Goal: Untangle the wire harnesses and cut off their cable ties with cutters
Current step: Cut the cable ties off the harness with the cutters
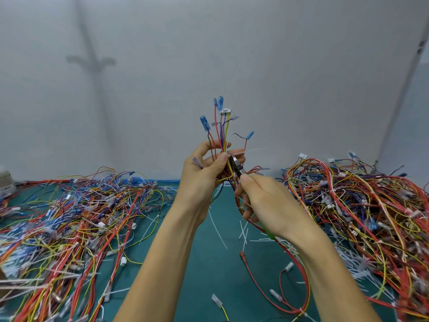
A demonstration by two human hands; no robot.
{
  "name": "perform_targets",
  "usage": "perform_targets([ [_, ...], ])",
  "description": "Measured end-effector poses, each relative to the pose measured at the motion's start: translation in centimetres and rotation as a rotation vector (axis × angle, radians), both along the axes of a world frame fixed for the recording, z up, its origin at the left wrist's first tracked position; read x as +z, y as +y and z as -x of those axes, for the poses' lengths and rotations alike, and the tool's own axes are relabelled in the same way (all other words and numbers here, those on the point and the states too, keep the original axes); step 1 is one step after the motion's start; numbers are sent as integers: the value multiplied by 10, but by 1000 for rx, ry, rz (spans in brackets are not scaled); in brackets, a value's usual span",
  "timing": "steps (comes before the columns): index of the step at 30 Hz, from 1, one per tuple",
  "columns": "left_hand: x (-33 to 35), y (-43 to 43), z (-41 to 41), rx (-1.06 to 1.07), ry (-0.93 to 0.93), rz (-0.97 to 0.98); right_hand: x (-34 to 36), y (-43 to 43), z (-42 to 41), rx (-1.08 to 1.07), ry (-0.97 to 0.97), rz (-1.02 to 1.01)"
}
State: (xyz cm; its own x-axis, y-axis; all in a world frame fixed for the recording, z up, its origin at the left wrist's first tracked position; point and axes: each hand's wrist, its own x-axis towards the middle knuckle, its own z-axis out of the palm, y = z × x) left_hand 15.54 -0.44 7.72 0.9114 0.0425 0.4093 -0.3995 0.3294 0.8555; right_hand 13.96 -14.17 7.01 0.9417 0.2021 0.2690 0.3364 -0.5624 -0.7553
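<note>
Forearms (162,252) first, then my left hand (204,173) squeezing the wire harness (222,133) upright. My right hand (262,201) grips the cutters (236,167), tip right beside that thumb, at the cable tie (250,150). If I bite too deep, I could nick a wire or the thumb.

The right hand (267,201) covers most of the cutters (237,168); only the metal head shows. The left hand (204,177) hides the harness (225,111) where it is gripped. The cable tie (254,149) is blurred. The left pile (69,217) and right pile (371,217) run past the edges. A pale object (5,180) at far left is cut off.
</note>
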Motion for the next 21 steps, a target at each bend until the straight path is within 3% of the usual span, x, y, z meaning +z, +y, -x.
perform_targets([
  [12, 0, -1, -1, 30, -6, 8, 2, 2, 2, -30, -70, 12],
  [21, 0, 4, -1, 137, 15, -143, 0, 3, 2, -18, -59, -40],
])
